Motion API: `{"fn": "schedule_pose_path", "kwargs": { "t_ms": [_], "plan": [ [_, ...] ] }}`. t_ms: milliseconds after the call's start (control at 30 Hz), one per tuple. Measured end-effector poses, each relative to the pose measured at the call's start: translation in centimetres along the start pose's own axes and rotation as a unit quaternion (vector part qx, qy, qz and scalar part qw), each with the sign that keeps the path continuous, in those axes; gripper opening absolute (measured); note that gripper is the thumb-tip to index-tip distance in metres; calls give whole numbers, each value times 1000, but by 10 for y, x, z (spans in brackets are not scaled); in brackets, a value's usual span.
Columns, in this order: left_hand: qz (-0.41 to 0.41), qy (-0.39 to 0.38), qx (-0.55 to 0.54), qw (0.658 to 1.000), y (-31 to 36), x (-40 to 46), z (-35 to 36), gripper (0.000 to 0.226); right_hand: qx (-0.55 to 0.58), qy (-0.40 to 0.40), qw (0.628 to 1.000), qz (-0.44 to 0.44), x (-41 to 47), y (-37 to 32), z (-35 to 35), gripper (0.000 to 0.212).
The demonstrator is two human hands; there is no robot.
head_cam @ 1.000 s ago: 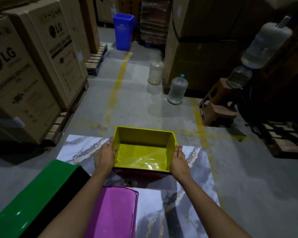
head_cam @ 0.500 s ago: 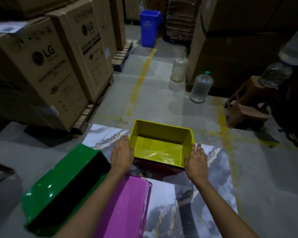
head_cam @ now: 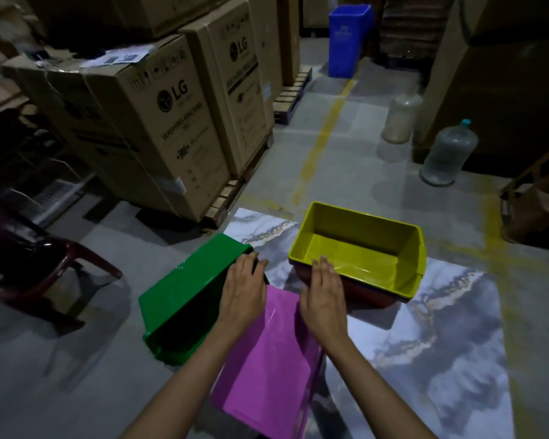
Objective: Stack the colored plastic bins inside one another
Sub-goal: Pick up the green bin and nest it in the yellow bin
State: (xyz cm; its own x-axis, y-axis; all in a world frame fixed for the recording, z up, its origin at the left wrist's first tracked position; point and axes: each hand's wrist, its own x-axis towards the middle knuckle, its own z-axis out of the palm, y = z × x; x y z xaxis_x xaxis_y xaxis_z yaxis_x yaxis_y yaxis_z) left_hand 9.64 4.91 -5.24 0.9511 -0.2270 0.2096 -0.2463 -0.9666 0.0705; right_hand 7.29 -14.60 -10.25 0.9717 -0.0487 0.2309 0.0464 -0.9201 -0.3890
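Observation:
A yellow bin [head_cam: 358,248] sits nested on a dark red bin [head_cam: 366,294] on the marble-patterned sheet [head_cam: 441,343]. To its left a green bin [head_cam: 184,289] lies tipped on its side, its dark opening facing right. A magenta bin [head_cam: 267,365] lies below and between my arms. My left hand [head_cam: 243,289] rests on the green bin's upper right rim, fingers curled over the edge. My right hand [head_cam: 324,296] hovers flat with fingers apart above the magenta bin, just left of the yellow bin, holding nothing.
Tall LG cardboard boxes [head_cam: 159,122] on pallets stand at the left. A dark red plastic chair [head_cam: 29,258] is at far left. Two large water jugs [head_cam: 447,153] and a blue trash bin [head_cam: 346,39] stand farther back, a brown stool [head_cam: 536,201] at right.
Both hands let go of the yellow bin and moved left; the left hand now grips the green bin's rim. The view swung left.

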Motion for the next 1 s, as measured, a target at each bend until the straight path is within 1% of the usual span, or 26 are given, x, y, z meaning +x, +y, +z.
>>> {"fn": "schedule_pose_path", "kwargs": {
  "t_ms": [133, 233, 333, 467, 567, 633, 700, 800, 867, 933, 1000],
  "plan": [
    [-17, 5, 22, 1000, -21, 10, -6, 55, 10, 0, 1000, -17, -16, -34, 12, 64],
    [-29, -5, 43, 999, -38, 25, -6, 56, 18, 11, 1000, -2, -19, -60, 19, 59],
    [-30, -35, 47, 998, -62, 35, 1, 52, 16, 11, 1000, 20, -17, -88, 29, 52],
    [-13, -73, 19, 997, -101, 37, 13, 48, 20, 27, 999, 41, -14, -129, 40, 48],
    [17, -78, -1, 997, -129, 36, 17, 49, 10, 2, 998, 68, -11, -152, 54, 51],
    [34, -70, -6, 997, -148, 37, 11, 50, 27, -17, 995, 97, -7, -163, 58, 53],
    [31, -63, -24, 997, -170, 42, -1, 50, 55, -30, 991, 119, -3, -176, 56, 53],
    [4, -22, -93, 995, -201, 49, -24, 46, 104, -42, 984, 138, 1, -191, 55, 55],
    [-12, 31, -135, 990, -220, 54, -42, 40, 138, -54, 976, 162, 5, -200, 54, 61],
    [-16, 95, -179, 979, -233, 58, -62, 37, 194, -58, 959, 197, 12, -206, 54, 72],
    [-28, 138, -244, 959, -239, 60, -79, 38, 263, -51, 932, 242, 19, -210, 54, 84]
  ]
}}
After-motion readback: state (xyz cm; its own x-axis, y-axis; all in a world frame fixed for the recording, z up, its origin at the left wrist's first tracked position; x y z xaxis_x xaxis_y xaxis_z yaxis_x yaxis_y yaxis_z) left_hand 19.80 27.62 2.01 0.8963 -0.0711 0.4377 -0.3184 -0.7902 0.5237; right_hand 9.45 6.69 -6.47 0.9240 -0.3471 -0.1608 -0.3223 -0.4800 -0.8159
